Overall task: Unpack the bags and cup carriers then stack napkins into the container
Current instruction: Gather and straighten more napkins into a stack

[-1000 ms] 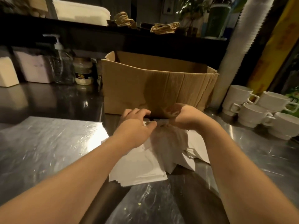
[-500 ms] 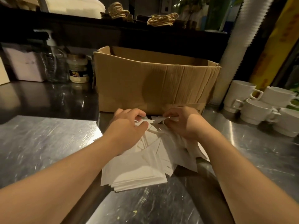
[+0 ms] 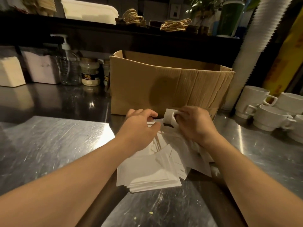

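A loose pile of white napkins (image 3: 150, 171) lies on the steel counter in front of an open cardboard box (image 3: 167, 89). My left hand (image 3: 139, 128) rests on the far end of the pile, its fingers curled onto the napkins' edges. My right hand (image 3: 195, 123) grips a small folded bunch of napkins (image 3: 169, 117), lifted slightly off the pile. At the far left stand a white napkin holder (image 3: 10, 73) and a frosted container (image 3: 41, 69) with napkins inside.
A pump bottle (image 3: 68, 66) and a jar (image 3: 89, 72) stand left of the box. White mugs (image 3: 268, 110) cluster at the right, beside a tall sleeve of stacked cups (image 3: 255, 46). Twine-handled bags (image 3: 175, 24) lie on the dark back shelf.
My right hand has gathered a small bunch of napkins from the pile's far end and raised it. My left hand stays on the pile. The camera has shifted slightly.
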`<action>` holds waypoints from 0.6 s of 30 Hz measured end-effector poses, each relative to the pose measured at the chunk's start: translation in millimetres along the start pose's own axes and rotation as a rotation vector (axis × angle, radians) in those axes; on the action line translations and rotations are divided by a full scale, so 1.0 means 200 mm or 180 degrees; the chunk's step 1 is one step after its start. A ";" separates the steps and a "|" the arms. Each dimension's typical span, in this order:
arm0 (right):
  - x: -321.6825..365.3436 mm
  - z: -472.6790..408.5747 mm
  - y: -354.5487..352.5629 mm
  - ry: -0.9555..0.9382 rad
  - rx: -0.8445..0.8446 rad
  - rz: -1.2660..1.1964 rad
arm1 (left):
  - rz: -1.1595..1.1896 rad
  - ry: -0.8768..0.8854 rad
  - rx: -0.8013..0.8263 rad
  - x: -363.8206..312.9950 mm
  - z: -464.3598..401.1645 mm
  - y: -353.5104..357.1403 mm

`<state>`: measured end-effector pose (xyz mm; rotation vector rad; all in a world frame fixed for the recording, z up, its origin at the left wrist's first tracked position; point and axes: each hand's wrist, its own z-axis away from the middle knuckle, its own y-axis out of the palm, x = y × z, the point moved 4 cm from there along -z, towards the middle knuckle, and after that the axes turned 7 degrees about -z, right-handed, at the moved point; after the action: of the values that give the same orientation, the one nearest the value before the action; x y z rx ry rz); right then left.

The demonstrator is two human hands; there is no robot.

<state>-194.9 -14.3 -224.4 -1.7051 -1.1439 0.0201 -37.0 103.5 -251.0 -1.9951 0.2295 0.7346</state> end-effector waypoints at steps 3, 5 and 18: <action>0.03 0.03 -0.04 0.0220 -0.0168 -0.1105 | 0.0429 -0.0024 -0.0211 -0.02 0.00 -0.04; 0.08 0.05 -0.07 0.0315 -0.0094 -0.1863 | 0.1094 -0.0166 -0.0330 -0.03 -0.01 -0.07; 0.20 0.12 -0.10 0.0189 0.1547 -0.2853 | 0.3367 -0.1213 0.2357 -0.11 0.07 -0.05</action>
<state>-198.8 31.0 -200.3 -0.6752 -1.6095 -0.2835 -55.3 116.9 -236.4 -0.8981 1.1786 1.3949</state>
